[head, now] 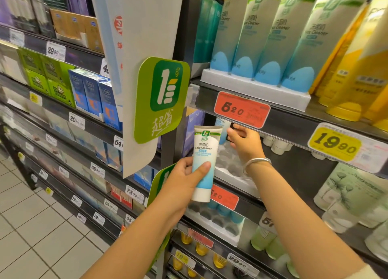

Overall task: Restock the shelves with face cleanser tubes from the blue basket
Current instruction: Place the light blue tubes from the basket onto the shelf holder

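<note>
My left hand (186,178) grips a white and blue face cleanser tube (204,163), cap down, in front of the middle shelf. My right hand (244,142) reaches into that shelf above a white slotted tray (231,169) and its fingers pinch another tube (223,127) standing at the back. What the fingertips do behind the tube is partly hidden by the red 5.20 price tag (241,109). The blue basket is out of view.
Above, a full white tray (252,87) holds several large blue-capped cleanser tubes, with yellow tubes (352,85) to the right. A green thumb sign (161,98) juts from the shelf post. Below lies another partly filled tray (212,220). Boxed goods fill the left shelves.
</note>
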The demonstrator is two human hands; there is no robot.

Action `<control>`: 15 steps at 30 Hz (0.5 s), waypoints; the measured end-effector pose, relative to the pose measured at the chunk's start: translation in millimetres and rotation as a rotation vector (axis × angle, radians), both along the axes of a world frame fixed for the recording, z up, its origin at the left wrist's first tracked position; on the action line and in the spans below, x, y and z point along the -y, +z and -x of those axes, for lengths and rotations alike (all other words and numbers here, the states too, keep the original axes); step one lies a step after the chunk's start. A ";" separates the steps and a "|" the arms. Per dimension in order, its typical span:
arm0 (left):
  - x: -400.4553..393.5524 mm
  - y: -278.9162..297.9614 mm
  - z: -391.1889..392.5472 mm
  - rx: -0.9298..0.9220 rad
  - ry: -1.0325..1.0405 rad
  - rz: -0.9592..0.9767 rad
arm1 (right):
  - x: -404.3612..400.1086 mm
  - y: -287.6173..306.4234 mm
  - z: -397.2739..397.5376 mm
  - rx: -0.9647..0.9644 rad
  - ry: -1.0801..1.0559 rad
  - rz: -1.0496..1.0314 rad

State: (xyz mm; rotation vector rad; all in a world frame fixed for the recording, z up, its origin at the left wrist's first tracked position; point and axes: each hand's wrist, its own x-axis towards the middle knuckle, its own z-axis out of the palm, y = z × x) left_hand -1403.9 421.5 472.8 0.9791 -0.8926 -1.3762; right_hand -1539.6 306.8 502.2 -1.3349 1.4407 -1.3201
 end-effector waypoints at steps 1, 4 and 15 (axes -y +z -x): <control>4.4 1.8 2.3 0.013 -0.001 -0.005 | -7.5 2.5 4.3 0.051 0.066 -0.004; 18.6 5.7 10.5 0.084 -0.006 0.015 | -30.7 9.0 15.6 0.147 0.298 -0.053; 49.4 18.3 33.6 0.474 -0.082 0.204 | -46.6 21.2 38.2 0.216 0.307 -0.099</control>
